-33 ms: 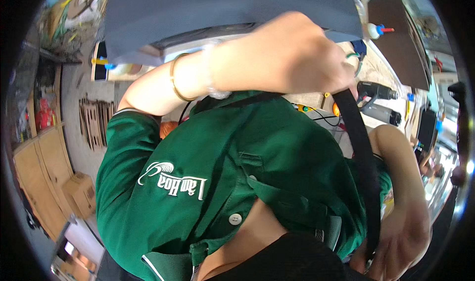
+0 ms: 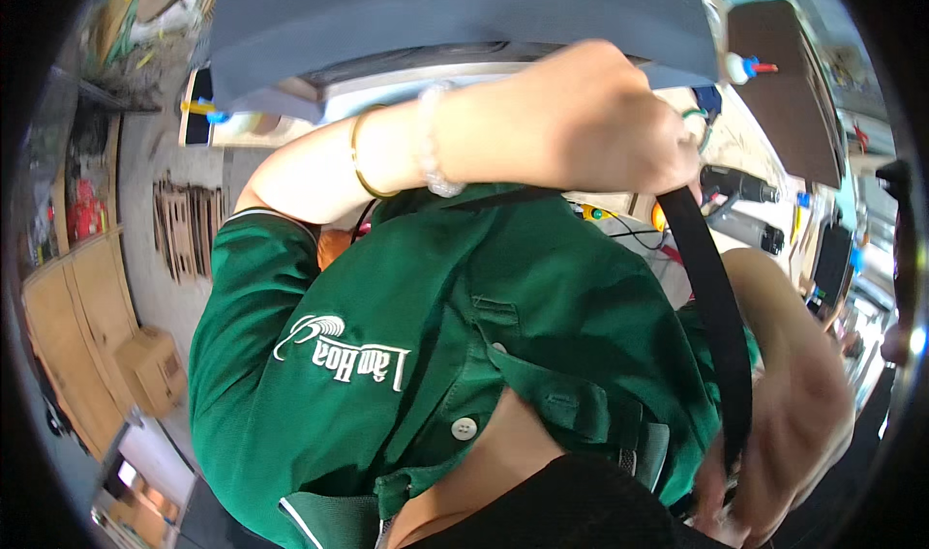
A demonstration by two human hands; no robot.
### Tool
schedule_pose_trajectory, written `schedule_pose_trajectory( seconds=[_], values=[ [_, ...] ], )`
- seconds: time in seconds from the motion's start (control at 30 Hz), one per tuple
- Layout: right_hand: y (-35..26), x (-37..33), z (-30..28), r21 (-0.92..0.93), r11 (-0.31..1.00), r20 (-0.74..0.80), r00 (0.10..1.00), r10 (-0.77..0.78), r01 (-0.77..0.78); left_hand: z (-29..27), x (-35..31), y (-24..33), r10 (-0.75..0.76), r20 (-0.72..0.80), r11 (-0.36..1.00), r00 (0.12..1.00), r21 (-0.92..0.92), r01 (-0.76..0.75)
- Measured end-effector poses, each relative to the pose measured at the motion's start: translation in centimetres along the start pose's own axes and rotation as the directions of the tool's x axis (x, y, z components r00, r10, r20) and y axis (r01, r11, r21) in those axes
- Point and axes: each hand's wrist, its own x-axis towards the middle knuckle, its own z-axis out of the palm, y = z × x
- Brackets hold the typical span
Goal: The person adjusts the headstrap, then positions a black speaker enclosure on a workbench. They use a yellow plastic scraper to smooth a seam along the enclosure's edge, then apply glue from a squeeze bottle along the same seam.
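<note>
The step in hand appears to be adjusting a long, flat black fabric strap [image 2: 714, 293] that runs between the person's hands, along the right side of a dark-green collared shirt [image 2: 542, 288]. The left hand [image 2: 610, 128], reaching across to the right, has its grip closed around the strap's far visible end. The right hand [image 2: 774, 472] is at the near end, where blur hides whether its grip is closed. The next move seems to call for a firm left hold while the right hand guides the near end.
</note>
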Motion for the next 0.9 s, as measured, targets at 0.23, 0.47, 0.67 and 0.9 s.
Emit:
schedule_pose_trajectory(
  seconds=[0.23, 0.47, 0.67, 0.9],
  values=[
    [2.2, -7.7, 12.3, 0.285, 0.809, 0.354, 0.841, 0.41, -0.514, -0.2, -11.6, 1.9, -0.436, 0.232, 0.876, 0.869, -0.113, 0.47],
    [0.7, -8.9, 14.6, 0.527, 0.645, 0.302, 0.832, 0.466, -0.553, 0.2, -27.4, 14.3, -0.777, 0.623, 0.233, -0.089, 0.416, 0.879],
    [3.4, -6.3, 12.9, 0.815, 0.396, 0.323, 0.899, 0.297, -0.423, 1.4, -28.2, 18.0, -0.835, 0.545, 0.229, -0.078, 0.472, 0.852],
    [2.9, -6.8, 8.5, 0.889, 0.403, -0.349, 0.891, 0.29, 0.217, -2.0, -20.8, 9.8, -0.881, 0.284, 0.47, 0.379, 0.439, 0.765]
  ],
)
